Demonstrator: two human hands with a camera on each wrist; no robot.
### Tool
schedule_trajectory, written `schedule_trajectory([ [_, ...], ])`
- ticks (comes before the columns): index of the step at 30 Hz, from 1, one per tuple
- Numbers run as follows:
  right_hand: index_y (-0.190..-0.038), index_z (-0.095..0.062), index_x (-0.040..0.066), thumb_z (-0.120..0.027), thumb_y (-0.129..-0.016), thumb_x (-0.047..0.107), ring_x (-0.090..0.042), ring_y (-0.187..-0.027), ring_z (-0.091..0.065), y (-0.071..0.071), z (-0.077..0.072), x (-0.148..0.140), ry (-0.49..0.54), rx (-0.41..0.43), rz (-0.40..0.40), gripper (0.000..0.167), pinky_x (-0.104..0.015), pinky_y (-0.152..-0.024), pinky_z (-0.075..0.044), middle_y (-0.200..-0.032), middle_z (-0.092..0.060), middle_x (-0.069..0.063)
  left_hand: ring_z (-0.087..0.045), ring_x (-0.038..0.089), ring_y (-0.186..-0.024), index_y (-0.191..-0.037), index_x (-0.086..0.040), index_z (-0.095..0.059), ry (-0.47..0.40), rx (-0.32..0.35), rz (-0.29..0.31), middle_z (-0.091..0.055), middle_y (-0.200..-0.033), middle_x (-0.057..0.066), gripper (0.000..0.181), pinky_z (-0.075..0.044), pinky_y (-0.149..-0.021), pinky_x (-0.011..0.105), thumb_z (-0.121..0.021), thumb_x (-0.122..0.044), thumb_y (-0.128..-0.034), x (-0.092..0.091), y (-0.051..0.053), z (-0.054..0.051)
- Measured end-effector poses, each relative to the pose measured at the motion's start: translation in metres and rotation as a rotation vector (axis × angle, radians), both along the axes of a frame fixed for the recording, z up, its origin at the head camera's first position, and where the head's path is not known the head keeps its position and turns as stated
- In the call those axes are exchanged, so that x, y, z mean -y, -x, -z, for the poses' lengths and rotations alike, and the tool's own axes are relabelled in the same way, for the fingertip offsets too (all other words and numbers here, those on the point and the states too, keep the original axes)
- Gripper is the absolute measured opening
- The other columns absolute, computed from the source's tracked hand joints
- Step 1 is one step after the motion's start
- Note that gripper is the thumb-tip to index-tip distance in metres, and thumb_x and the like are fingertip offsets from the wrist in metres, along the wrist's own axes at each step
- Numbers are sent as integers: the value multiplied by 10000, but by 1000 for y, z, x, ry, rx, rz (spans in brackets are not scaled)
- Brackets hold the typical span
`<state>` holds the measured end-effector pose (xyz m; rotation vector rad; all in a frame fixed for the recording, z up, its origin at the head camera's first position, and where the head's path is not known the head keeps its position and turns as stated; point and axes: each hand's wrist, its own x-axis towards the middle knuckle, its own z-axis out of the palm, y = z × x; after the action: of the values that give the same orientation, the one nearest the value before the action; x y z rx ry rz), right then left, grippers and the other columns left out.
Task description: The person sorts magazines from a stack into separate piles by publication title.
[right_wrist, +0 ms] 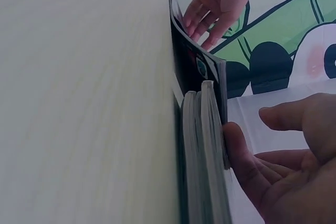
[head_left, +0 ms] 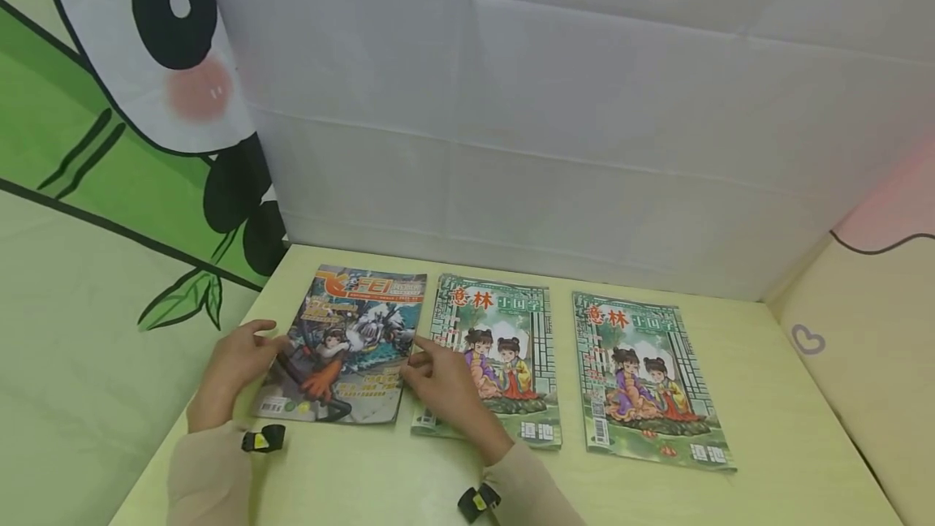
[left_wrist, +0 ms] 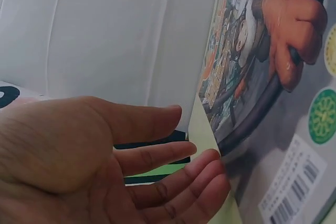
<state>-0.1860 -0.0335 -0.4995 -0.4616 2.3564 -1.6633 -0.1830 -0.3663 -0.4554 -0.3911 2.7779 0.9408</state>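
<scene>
A colourful magazine with an orange title (head_left: 351, 347) lies face up at the table's left side. My left hand (head_left: 244, 355) is at its left edge; in the left wrist view the fingertips of this hand (left_wrist: 142, 166) touch the cover's edge, fingers loosely extended. At the opposite edge is my right hand (head_left: 445, 384), above the neighbouring green magazines (head_left: 511, 355). The right wrist view shows a finger of my right hand (right_wrist: 294, 161) against the magazine's edge (right_wrist: 224, 87), thumb apart. There the magazine looks slightly bent, beside a thick stack (right_wrist: 202, 156).
Another green magazine (head_left: 650, 380) with the same cover lies farther right on the pale yellow table (head_left: 796, 428). A grey-white cloth (head_left: 548, 144) hangs behind the table, and a panda-and-bamboo print (head_left: 109, 144) covers the left side.
</scene>
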Motion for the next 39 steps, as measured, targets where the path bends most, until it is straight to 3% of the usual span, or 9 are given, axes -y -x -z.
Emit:
schedule_trajectory([
  [5,-1576,-570,-34,-780,-1043,127,-85,-815,-767,-2,-2,-3,-33,-6,-17,595,-216,-708,-629,-1254,-793,-175,-591,622,-1288,-1555,194,-396,-13,39,-7,-529,-1452,487,638,-512,-1071,703,-546,-262,-1135,-2,1,1],
  [9,-1567,-590,-19,-766,-1051,129,-112,-939,-774,-3,-5,-7,-37,-16,-35,565,-214,-739,-630,-1285,-775,-186,-594,617,-1288,-1567,185,-391,-22,23,-19,-529,-1460,479,634,-522,-1061,696,-545,-252,-1133,-5,2,1],
  [11,-1563,-598,-12,-755,-1056,125,-154,-999,-776,-2,-7,-10,-18,-26,-38,548,-225,-756,-634,-1286,-769,-188,-600,612,-1288,-1567,177,-404,-20,-23,-27,-555,-1447,461,622,-526,-1053,693,-550,-242,-1131,-6,2,1],
  [17,-1519,-657,34,-705,-1094,126,-259,-1014,-792,3,-13,-27,39,-148,-1,437,-292,-828,-650,-1201,-795,-140,-650,607,-1254,-1537,133,-507,-6,-266,-60,-652,-1364,404,521,-540,-1029,703,-600,-180,-1131,-17,3,1],
  [26,-1468,-689,36,-691,-1109,131,-250,-956,-765,6,-21,-56,98,-279,138,371,-305,-841,-648,-1130,-800,-106,-687,572,-1209,-1543,76,-556,-46,-433,-47,-699,-1319,357,509,-591,-960,681,-675,-174,-1116,-49,6,-14],
  [33,-1453,-702,55,-726,-1078,92,-305,-988,-767,4,-29,-79,109,-313,182,377,-336,-854,-652,-1144,-800,-167,-693,505,-1229,-1565,48,-551,-122,-441,-19,-698,-1327,312,529,-598,-990,638,-696,-181,-1110,-74,8,-18],
  [39,-1438,-711,53,-733,-1078,104,-262,-974,-758,-5,-22,-103,70,-354,235,364,-325,-841,-642,-1122,-794,-110,-713,492,-1196,-1558,32,-572,-146,-423,32,-710,-1319,302,517,-628,-939,616,-709,-169,-1103,-99,11,-16],
])
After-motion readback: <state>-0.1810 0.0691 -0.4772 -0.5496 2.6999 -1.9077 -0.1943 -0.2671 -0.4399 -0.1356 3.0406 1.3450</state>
